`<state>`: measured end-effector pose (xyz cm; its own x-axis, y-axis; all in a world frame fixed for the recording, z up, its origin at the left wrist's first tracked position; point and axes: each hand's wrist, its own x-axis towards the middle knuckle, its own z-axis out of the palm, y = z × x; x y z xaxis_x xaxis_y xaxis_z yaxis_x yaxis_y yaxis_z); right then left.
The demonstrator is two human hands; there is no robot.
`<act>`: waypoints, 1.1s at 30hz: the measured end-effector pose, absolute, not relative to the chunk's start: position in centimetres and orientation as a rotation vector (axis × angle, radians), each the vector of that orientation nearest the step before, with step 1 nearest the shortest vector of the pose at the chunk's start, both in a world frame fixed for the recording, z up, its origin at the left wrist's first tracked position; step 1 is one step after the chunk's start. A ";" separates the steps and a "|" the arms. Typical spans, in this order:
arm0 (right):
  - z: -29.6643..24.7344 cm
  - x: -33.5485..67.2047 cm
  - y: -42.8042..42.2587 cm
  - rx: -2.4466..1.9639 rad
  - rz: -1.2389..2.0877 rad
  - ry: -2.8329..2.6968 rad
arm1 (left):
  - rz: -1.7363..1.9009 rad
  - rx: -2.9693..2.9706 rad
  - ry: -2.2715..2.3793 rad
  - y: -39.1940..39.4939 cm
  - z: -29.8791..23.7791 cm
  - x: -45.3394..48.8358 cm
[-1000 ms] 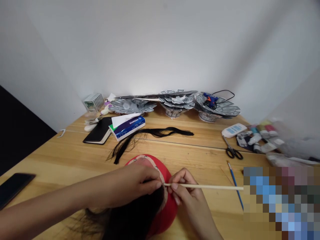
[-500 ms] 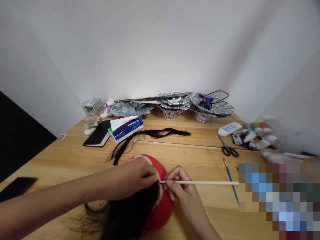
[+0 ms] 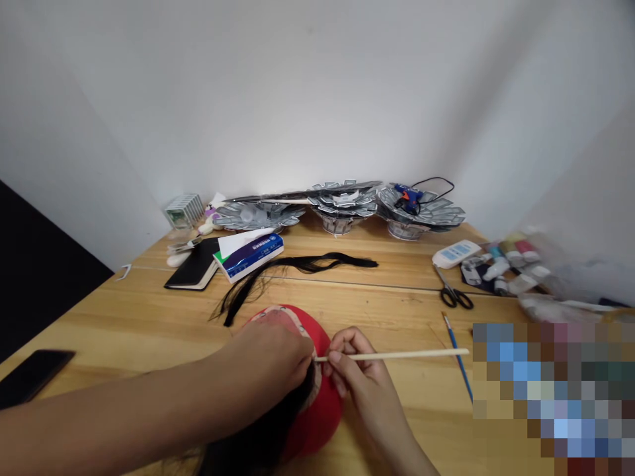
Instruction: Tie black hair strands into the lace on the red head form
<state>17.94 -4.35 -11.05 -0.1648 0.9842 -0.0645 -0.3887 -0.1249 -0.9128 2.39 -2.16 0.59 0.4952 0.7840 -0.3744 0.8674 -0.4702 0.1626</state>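
A red rounded form (image 3: 317, 416) lies on the wooden table (image 3: 397, 311) near the front edge, with black hair (image 3: 258, 443) spread over its near side. My left hand (image 3: 270, 360) rests on top of it, fingers closed and pinching at the hair's edge. My right hand (image 3: 354, 370) pinches a thin wooden stick (image 3: 397, 356) whose tip meets the left fingertips at the hairline. The stick points off to the right.
A loose black hair strand (image 3: 297, 268), a tissue pack (image 3: 251, 253), a black notebook (image 3: 193, 264) and silver paper flowers (image 3: 342, 205) lie farther back. Scissors (image 3: 454, 291), a blue brush (image 3: 459, 357) and paint tubes (image 3: 506, 264) sit right. A phone (image 3: 32, 373) lies left.
Both hands shifted slightly left and up on the red form. The stick's far end rose a little. My left hand now covers more of the hair.
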 end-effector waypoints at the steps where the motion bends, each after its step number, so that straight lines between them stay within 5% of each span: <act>1: -11.1 17.9 -4.4 -0.890 1.556 -0.953 | -0.376 2.427 1.373 -2.3 0.5 2.3; 33: -10.9 18.4 -4.7 -0.921 1.573 -0.962 | -0.441 2.461 1.405 -2.3 1.2 2.0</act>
<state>18.35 -4.70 -10.89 -0.1773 0.9801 -0.0897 -0.3663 -0.1503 -0.9183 2.01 -2.29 1.17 0.4822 0.7838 -0.3914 0.8669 -0.4913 0.0841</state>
